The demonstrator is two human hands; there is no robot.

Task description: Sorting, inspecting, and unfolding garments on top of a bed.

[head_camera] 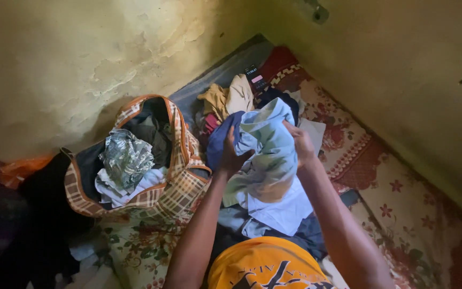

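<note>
Both of my hands hold up a pale blue and white garment (267, 155) in front of me. My left hand (232, 155) grips its left side, next to a dark blue fold of cloth (221, 140). My right hand (300, 143) pinches its upper right edge. The garment hangs down over a white cloth (284, 210) lying on my lap. Beyond my hands lies a heap of clothes (230, 97) in tan, yellow and dark colours.
A checked orange and brown bag (180, 184) stands open at the left, stuffed with clothes, a patterned grey-green one (125, 157) on top. A phone (254, 76) lies past the heap. A red floral mat (380, 182) covers the floor. Yellowish walls (81, 59) close in behind and at the right.
</note>
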